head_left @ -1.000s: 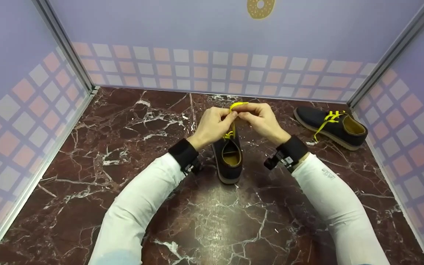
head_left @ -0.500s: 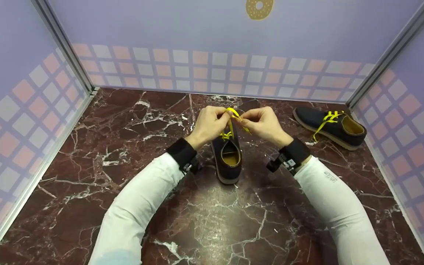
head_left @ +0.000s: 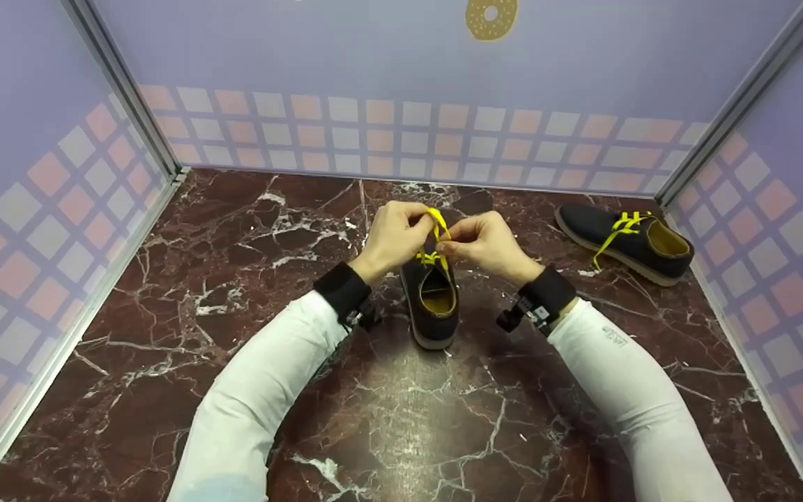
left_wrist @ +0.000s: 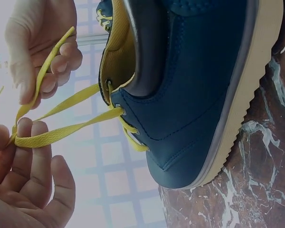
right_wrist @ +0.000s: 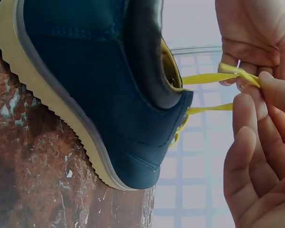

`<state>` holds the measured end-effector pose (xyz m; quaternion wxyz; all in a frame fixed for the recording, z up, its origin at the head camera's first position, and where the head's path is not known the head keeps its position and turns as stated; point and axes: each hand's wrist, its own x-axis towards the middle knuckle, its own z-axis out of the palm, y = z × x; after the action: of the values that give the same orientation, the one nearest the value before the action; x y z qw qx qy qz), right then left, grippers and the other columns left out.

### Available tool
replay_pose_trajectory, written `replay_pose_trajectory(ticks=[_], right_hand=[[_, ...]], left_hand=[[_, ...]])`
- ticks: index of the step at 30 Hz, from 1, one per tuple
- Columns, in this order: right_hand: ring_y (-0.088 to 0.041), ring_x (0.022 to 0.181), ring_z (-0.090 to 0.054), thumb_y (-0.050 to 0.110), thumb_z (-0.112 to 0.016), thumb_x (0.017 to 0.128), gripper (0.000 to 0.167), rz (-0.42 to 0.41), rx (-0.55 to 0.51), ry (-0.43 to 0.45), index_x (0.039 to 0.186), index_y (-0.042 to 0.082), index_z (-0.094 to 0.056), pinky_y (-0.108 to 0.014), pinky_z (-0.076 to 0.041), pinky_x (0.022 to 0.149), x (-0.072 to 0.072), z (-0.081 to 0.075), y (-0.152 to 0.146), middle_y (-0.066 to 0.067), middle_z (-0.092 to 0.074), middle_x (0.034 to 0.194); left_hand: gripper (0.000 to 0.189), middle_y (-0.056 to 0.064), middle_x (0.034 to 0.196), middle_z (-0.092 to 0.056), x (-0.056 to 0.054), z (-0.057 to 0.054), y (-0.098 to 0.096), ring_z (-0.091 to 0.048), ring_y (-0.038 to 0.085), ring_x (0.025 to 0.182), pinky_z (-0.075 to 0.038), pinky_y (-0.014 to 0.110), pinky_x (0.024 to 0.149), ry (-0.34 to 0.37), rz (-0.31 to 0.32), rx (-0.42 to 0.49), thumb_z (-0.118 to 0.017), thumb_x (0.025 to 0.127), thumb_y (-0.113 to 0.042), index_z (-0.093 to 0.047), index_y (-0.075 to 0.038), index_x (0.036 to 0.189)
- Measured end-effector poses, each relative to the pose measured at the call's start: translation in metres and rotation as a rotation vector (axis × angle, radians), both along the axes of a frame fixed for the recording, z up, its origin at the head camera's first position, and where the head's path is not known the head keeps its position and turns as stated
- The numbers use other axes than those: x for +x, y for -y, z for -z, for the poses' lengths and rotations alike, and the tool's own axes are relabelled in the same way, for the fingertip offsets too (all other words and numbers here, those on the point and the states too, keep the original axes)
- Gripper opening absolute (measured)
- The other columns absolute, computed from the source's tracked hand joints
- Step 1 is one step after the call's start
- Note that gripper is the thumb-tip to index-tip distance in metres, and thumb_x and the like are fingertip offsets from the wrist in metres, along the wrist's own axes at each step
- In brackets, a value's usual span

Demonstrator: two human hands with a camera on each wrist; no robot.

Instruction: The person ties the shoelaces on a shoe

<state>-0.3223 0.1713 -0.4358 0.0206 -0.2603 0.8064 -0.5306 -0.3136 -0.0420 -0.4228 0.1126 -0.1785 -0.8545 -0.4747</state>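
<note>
A dark navy shoe (head_left: 432, 317) with yellow laces stands on the marbled surface, its toe pointing away from me. Above its toe my left hand (head_left: 396, 237) pinches the yellow laces (left_wrist: 61, 135) between thumb and fingers where they cross, as the left wrist view shows. Just right of it, my right hand (head_left: 488, 244) grips a free lace end between thumb and forefinger. Both lace strands run taut from the top eyelets to the fingers. The right wrist view shows a lace tip (right_wrist: 229, 69) sticking out near the right thumb.
A matching shoe (head_left: 624, 240) lies at the back right, its laces loose over one side. Lilac panels with pink and white squares (head_left: 415, 139) enclose the marbled surface (head_left: 248, 279) at the back and both sides.
My right hand has come down and toward me, drawing the lace end over the laces held by my left hand. The left hand has shifted slightly left. Both shoes are where they were.
</note>
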Motion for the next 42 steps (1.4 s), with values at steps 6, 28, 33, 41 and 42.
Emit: replay_pose_trajectory(ticks=[6,28,33,41,42], right_hand=[[0.003,0.059,-0.064,0.001,-0.087,0.091,0.007,0.035,0.018,-0.028,0.092,-0.006,-0.085,-0.014,-0.050,0.055,-0.003,0.006,0.002,-0.011,-0.081,0.076],[-0.008,0.083,-0.071,-0.002,-0.067,0.101,0.034,0.003,-0.005,0.013,0.135,-0.005,-0.071,-0.018,-0.059,0.073,-0.007,0.020,0.017,-0.023,-0.080,0.109],[-0.009,0.070,-0.065,0.002,-0.067,0.107,0.028,0.000,-0.040,0.022,0.132,-0.007,-0.074,-0.019,-0.055,0.062,-0.006,0.020,0.019,-0.020,-0.079,0.096],[-0.010,0.082,-0.078,-0.007,-0.064,0.098,0.035,0.028,-0.227,0.141,0.130,-0.015,-0.074,-0.022,-0.064,0.072,-0.004,0.019,0.016,-0.007,-0.085,0.102],[-0.010,0.084,-0.080,-0.007,-0.062,0.098,0.038,0.037,-0.279,0.167,0.133,-0.015,-0.073,-0.023,-0.066,0.075,-0.004,0.019,0.015,-0.004,-0.086,0.104]], left_hand=[[0.023,0.009,0.089,-0.086,0.001,0.000,0.000,-0.059,0.008,0.067,-0.044,0.021,0.066,0.017,0.009,0.004,-0.067,0.103,-0.016,-0.089,-0.011,0.101],[0.023,0.008,0.087,-0.085,0.003,0.000,0.000,-0.059,0.005,0.065,-0.044,0.019,0.061,0.024,0.030,0.006,-0.067,0.102,-0.015,-0.090,-0.011,0.100],[0.023,0.008,0.090,-0.086,0.004,0.000,0.000,-0.059,0.006,0.064,-0.043,0.019,0.060,0.025,0.039,-0.002,-0.067,0.103,-0.016,-0.089,-0.011,0.101],[0.022,0.011,0.093,-0.087,0.004,0.005,0.002,-0.062,0.005,0.067,-0.046,0.019,0.062,0.046,0.051,0.052,-0.068,0.102,-0.014,-0.089,-0.011,0.103],[0.022,0.013,0.092,-0.087,0.004,0.006,0.002,-0.064,0.006,0.067,-0.046,0.019,0.062,0.048,0.050,0.066,-0.067,0.102,-0.013,-0.089,-0.010,0.103]])
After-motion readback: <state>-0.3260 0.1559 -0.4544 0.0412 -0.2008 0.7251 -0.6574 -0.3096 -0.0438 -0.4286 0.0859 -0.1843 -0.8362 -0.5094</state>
